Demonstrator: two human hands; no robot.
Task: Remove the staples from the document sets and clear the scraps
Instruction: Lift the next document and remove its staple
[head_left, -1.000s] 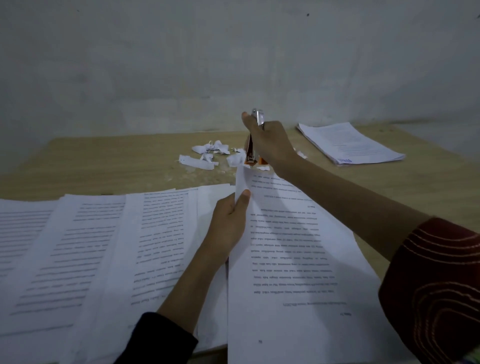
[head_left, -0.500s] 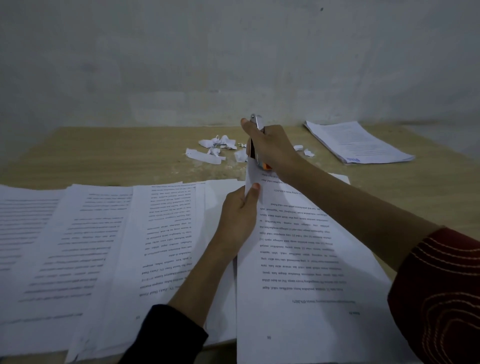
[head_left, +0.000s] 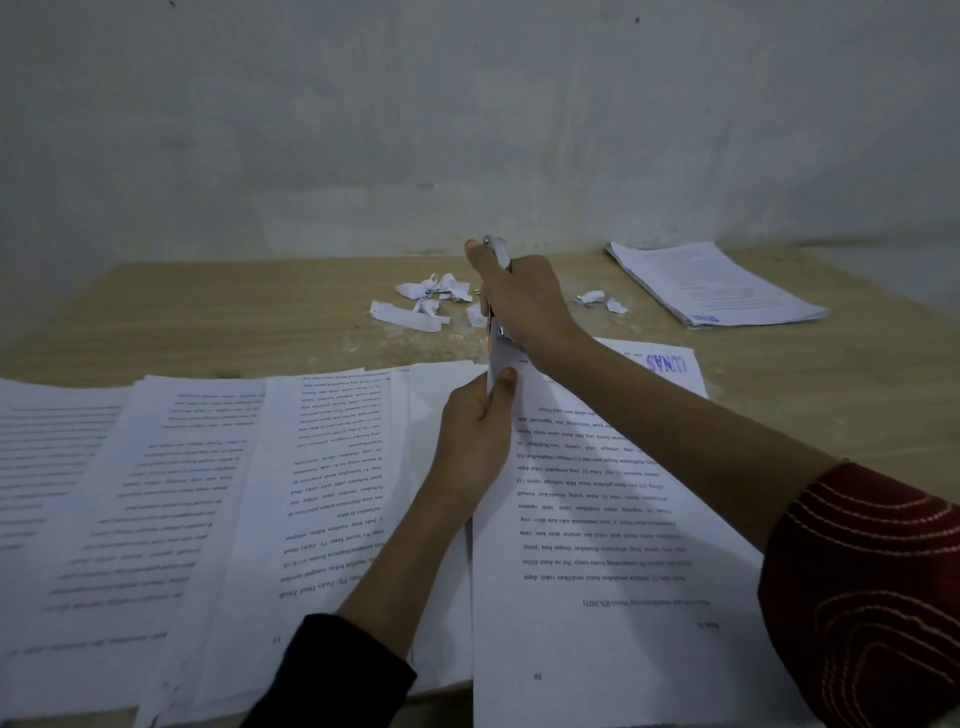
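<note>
We see the left grip pinching the raised top corner of the near document set, thumb against the paper. The right grip clenches a staple tool upright on that corner, its forearm crossing the page. Behind it, torn scraps litter the desk. A paper stack lies far right, spread pages left.

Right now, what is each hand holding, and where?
The right hand grips a stapler-like tool around its body; the left hand pinches the raised top corner of the document set, just below the tool.
</note>
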